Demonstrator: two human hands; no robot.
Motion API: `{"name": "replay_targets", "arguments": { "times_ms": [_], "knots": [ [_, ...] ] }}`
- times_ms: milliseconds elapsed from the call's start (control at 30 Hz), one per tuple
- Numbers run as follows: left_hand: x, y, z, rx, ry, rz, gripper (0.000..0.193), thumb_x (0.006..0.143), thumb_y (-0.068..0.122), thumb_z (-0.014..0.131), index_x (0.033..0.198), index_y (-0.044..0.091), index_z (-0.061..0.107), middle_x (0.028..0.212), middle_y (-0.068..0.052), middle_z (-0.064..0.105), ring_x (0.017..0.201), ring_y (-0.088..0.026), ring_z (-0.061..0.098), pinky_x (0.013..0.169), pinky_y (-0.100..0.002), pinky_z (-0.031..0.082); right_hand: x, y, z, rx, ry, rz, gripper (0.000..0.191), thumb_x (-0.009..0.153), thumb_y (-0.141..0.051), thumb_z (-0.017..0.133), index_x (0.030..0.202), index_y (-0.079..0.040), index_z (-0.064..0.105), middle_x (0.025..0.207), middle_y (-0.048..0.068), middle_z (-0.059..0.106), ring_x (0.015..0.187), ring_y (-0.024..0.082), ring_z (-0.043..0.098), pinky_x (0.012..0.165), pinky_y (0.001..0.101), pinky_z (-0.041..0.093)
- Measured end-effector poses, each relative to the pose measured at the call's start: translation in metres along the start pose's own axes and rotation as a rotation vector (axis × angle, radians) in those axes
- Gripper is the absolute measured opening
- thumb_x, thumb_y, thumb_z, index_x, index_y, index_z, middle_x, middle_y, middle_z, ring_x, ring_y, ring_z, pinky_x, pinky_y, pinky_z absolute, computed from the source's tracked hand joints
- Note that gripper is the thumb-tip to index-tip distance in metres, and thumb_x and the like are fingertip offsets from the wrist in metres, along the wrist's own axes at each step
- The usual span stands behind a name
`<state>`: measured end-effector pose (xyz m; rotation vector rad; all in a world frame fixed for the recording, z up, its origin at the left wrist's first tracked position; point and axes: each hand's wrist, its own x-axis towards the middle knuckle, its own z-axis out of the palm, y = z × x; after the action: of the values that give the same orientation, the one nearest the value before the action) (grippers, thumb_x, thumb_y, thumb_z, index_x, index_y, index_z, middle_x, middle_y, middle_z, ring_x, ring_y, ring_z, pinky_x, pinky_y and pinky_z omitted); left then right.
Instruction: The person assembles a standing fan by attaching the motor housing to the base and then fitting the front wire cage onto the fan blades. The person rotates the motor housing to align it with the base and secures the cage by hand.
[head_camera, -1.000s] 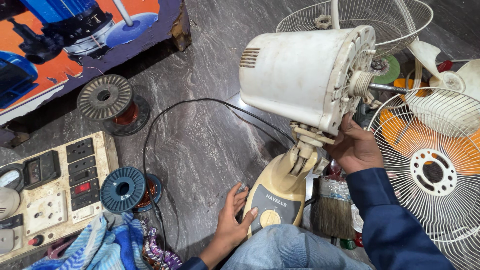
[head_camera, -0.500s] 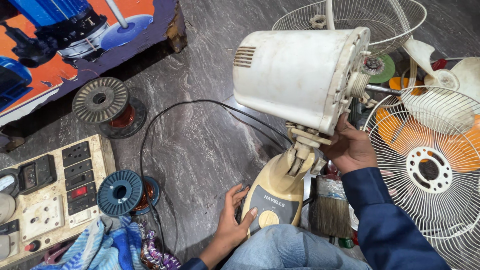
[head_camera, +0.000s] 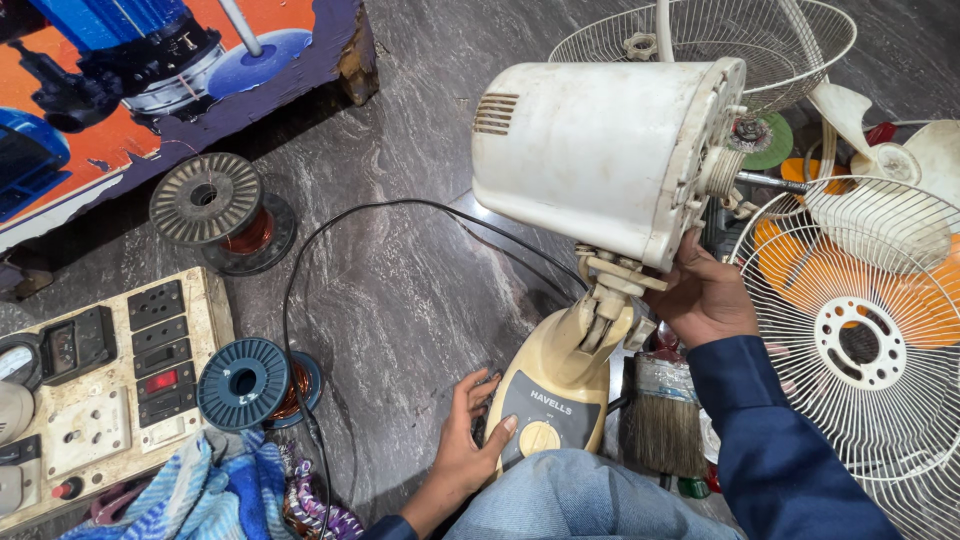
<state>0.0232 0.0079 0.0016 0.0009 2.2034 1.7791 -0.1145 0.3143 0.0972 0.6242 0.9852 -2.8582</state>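
Note:
A table fan without its blades stands in front of me: a dirty white motor housing on a cream stand with a grey control panel and a yellow knob. My left hand rests against the left side of the stand's base, thumb on the panel. My right hand grips the underside of the motor housing by the neck joint. A bare motor shaft sticks out to the right.
A black cord loops over the grey stone floor. Two wire spools lie at left beside a switchboard. Fan guards, white blades and a paintbrush crowd the right.
The view has shifted slightly; the fan head and both hands stay in about the same grip, with the left thumb now on the control panel.

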Motion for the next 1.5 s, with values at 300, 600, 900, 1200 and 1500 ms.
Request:
{"name": "replay_targets", "arguments": {
  "times_ms": [300, 600, 900, 1200, 1500],
  "knots": [
    [-0.001, 0.000, 0.000, -0.019, 0.023, 0.033, 0.073, 0.089, 0.020, 0.071, 0.149, 0.009, 0.031, 0.149, -0.019, 0.055, 0.138, -0.032, 0.052, 0.114, -0.048, 0.039, -0.001, -0.001, 0.004, -0.011, -0.003, 0.009, 0.034, 0.089, -0.005, 0.060, 0.122, -0.009, 0.067, 0.127, 0.003, 0.070, 0.128, 0.024, 0.060, 0.119, 0.0600, 0.031],
    [-0.001, 0.003, 0.000, -0.022, 0.026, 0.017, 0.074, 0.088, 0.019, 0.072, 0.149, 0.009, 0.031, 0.148, -0.019, 0.055, 0.136, -0.033, 0.055, 0.112, -0.048, 0.042, -0.004, -0.002, 0.011, -0.037, 0.047, -0.007, 0.044, 0.079, 0.000, 0.051, 0.118, -0.011, 0.068, 0.123, 0.000, 0.071, 0.127, 0.024, 0.061, 0.117, 0.0646, 0.027],
    [-0.005, 0.012, 0.001, -0.026, 0.003, -0.022, 0.074, 0.089, 0.018, 0.071, 0.150, 0.010, 0.030, 0.147, -0.020, 0.054, 0.136, -0.033, 0.054, 0.110, -0.048, 0.045, -0.004, -0.008, 0.004, 0.024, 0.037, -0.019, 0.034, 0.087, 0.004, 0.059, 0.120, -0.004, 0.063, 0.107, 0.000, 0.070, 0.109, 0.017, 0.065, 0.121, 0.0640, 0.033],
    [-0.006, 0.014, 0.001, -0.022, 0.006, -0.008, 0.072, 0.089, 0.017, 0.070, 0.149, 0.009, 0.031, 0.146, -0.019, 0.055, 0.134, -0.032, 0.056, 0.109, -0.046, 0.046, -0.001, -0.009, -0.001, -0.022, 0.047, -0.019, 0.030, 0.090, 0.000, 0.061, 0.119, -0.006, 0.063, 0.104, -0.004, 0.070, 0.104, 0.014, 0.066, 0.117, 0.0591, 0.039],
    [-0.005, 0.005, 0.002, -0.016, 0.014, 0.003, 0.073, 0.089, 0.018, 0.072, 0.150, 0.009, 0.032, 0.145, -0.020, 0.055, 0.134, -0.032, 0.056, 0.109, -0.046, 0.047, -0.006, -0.010, 0.006, -0.099, 0.094, 0.003, 0.032, 0.085, -0.003, 0.058, 0.116, -0.007, 0.064, 0.103, -0.002, 0.072, 0.108, 0.018, 0.069, 0.110, 0.0546, 0.042]
  ]
}}
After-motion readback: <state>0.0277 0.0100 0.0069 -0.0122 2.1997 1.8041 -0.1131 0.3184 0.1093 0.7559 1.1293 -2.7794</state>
